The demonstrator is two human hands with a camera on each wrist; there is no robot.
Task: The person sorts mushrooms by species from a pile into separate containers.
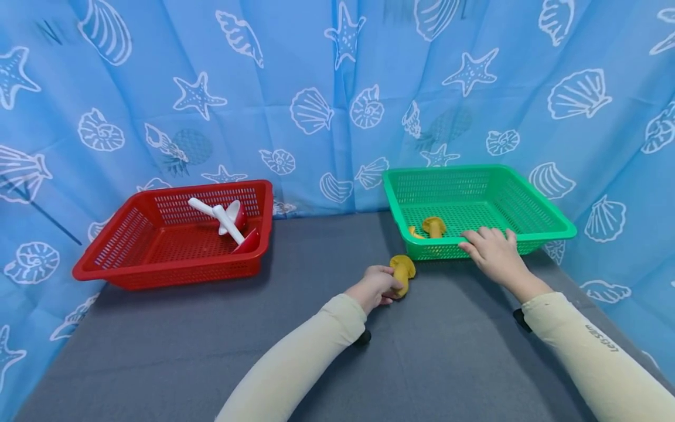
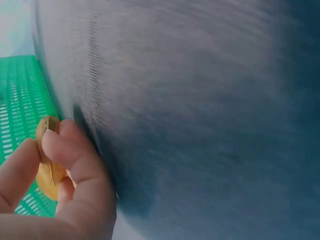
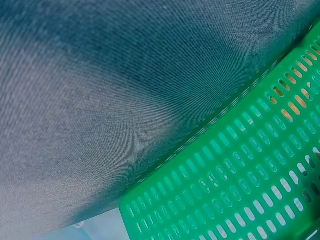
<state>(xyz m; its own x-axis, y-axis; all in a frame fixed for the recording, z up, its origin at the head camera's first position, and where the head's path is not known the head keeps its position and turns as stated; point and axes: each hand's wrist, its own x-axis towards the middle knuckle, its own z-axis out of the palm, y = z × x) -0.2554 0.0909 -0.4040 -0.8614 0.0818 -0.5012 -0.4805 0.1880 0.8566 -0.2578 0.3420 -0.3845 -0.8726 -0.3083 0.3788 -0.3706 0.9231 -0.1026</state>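
Observation:
My left hand [image 1: 377,285] pinches a yellow-brown toy mushroom [image 1: 403,269] by its stem, close over the grey cloth in front of the green basket [image 1: 545,237]. In the left wrist view, thumb and fingers close round the mushroom [image 2: 49,172] from both sides. My right hand [image 1: 495,257] rests on the basket's front rim, fingers spread over it and holding nothing loose. Inside that basket lie another mushroom [image 1: 435,226] and a small yellow piece [image 1: 415,232], partly hidden by the rim. The right wrist view shows the basket's slotted wall [image 3: 215,180] but not the hand.
On the left stands a red basket [image 1: 174,271] with two toy ladles [image 1: 228,223], white-handled with red bowls, at its right end. Grey cloth [image 1: 211,340] covers the table. A blue curtain [image 1: 337,146] with shell prints hangs right behind both baskets.

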